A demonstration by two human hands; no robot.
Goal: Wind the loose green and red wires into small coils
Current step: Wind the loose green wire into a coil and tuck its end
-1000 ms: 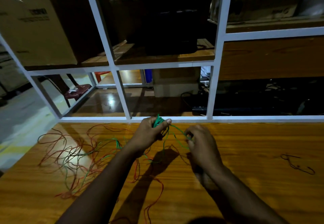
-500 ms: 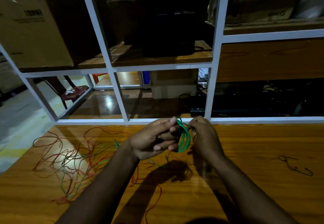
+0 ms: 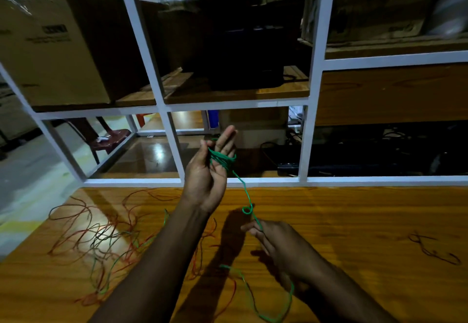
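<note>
Left hand (image 3: 206, 178) is up above the far edge of the surface (image 3: 354, 234), palm toward me, fingers nearly straight and pointing up, with a few turns of the green wire (image 3: 245, 191) looped around them. My right hand (image 3: 276, 244) sits lower and nearer, over the surface, pinching that same green wire between thumb and fingertips. From the loops the strand runs down with a small kink in it to the pinch, then trails past the right wrist and curls along the surface near the bottom edge of view. Going by size now: the white shelf frame (image 3: 310, 110) stands along the far side of the surface, with a cardboard box (image 3: 50, 52) in its upper left bay. To my left, a loose tangle of red and green wires (image 3: 101, 241) sprawls on the wood. Far right, a small dark wire scrap (image 3: 433, 249) lies well apart from everything.
</note>
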